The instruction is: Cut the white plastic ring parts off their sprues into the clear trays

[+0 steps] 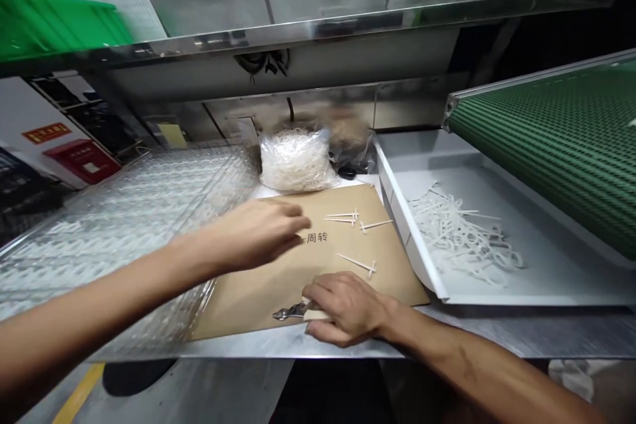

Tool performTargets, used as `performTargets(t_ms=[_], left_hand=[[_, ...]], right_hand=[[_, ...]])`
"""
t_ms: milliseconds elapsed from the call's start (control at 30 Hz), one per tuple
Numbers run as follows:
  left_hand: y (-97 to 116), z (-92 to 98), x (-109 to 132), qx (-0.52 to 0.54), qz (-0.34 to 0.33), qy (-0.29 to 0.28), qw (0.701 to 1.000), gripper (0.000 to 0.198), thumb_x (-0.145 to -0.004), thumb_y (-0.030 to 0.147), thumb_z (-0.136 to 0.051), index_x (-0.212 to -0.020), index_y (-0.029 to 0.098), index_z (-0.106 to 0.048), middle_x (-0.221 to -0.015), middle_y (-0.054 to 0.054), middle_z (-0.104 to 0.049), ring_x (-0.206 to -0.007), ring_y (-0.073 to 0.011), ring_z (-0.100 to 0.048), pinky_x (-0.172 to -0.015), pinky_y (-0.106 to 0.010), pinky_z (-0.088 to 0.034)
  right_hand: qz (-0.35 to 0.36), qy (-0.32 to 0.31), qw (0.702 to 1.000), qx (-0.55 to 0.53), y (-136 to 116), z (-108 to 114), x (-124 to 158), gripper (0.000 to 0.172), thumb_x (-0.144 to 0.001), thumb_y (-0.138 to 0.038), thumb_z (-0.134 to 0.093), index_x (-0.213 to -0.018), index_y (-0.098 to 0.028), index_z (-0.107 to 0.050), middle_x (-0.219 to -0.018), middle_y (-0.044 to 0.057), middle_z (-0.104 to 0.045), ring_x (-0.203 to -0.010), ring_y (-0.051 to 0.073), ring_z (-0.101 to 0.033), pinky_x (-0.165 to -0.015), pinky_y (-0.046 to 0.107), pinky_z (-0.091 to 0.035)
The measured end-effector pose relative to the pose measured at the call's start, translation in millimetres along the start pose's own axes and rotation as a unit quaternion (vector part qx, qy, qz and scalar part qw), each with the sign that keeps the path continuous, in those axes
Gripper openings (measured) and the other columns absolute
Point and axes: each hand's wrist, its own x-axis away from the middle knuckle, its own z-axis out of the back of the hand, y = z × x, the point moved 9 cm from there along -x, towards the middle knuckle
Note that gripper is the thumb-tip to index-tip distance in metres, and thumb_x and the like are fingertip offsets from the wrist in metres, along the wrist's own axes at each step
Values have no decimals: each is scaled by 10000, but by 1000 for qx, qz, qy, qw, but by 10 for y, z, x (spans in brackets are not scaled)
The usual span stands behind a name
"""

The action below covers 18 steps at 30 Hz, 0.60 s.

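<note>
My right hand (342, 308) is wrapped round a pair of pliers (293, 311) with pale handles and metal jaws pointing left, low over the cardboard sheet (248, 301). My left hand (268, 232) reaches over the middle of the sheet, its fingers slightly bent and apart, with nothing visible in them. Just beyond my right hand lies a thin white plastic piece (356, 262) with a cross-shaped end. Several similar white pieces (342, 218) lie further back on the cardboard, to the right of my left hand.
On the right, a white tray (412, 232) holds a heap of white plastic scraps (462, 232), below a green conveyor belt (551, 146). A clear bag of white pieces (297, 159) stands behind the cardboard. Stacked clear plastic trays (124, 212) fill the left side.
</note>
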Motion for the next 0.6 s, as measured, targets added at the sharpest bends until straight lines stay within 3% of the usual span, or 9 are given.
performTargets(t_ms=[67,167,233,300,400,600], left_hand=[[345,-438,-393,-3,-58,-82,995,95,-874,264,-653,-935,210,-700,-841,-50,-705,-770,-210,-694,-681,-299,-497],[621,-984,-789,18,-79,-154,985,111,-813,262,-705,-890,183,-700,-879,-97,-714,-768,-248,-708,-645,-316,-503],[718,-1211,-926,49,-79,-175,980,123,-798,276,-715,-879,184,-703,-898,-109,-720,-766,-253,-709,-623,-310,-496],[745,-1315,-982,78,-82,-181,977,81,-806,262,-703,-842,189,-701,-886,-100,-724,-769,-244,-705,-624,-298,-484],[587,-1309,-997,95,-81,-179,976,76,-842,232,-654,-786,195,-687,-856,-76,-724,-752,-214,-685,-641,-282,-461],[-325,-1209,-1156,116,19,-119,986,179,-888,217,-523,-813,189,-683,-841,-61,-708,-702,-176,-611,-624,-268,-402]], right_hand=[[9,-5,1000,6,-48,-10,3,428,-899,-523,-541,-1108,-154,-603,-902,75,-705,-757,225,-649,-650,307,-474],[20,-15,1000,15,-99,-16,-14,447,-897,-562,-543,-1065,-155,-617,-858,64,-711,-728,220,-661,-626,303,-467],[29,-27,999,21,-125,-30,-23,455,-899,-585,-537,-1024,-156,-622,-836,58,-712,-717,217,-670,-617,301,-466],[37,-37,998,30,-144,-43,-21,464,-906,-601,-516,-1008,-160,-617,-840,58,-714,-711,216,-675,-588,294,-456],[36,-38,998,47,-154,-38,-5,470,-915,-624,-475,-996,-179,-602,-855,51,-713,-685,209,-665,-524,285,-421],[37,-44,997,51,-185,-16,4,450,-927,-618,-462,-962,-187,-586,-874,51,-714,-710,198,-655,-561,280,-437]])
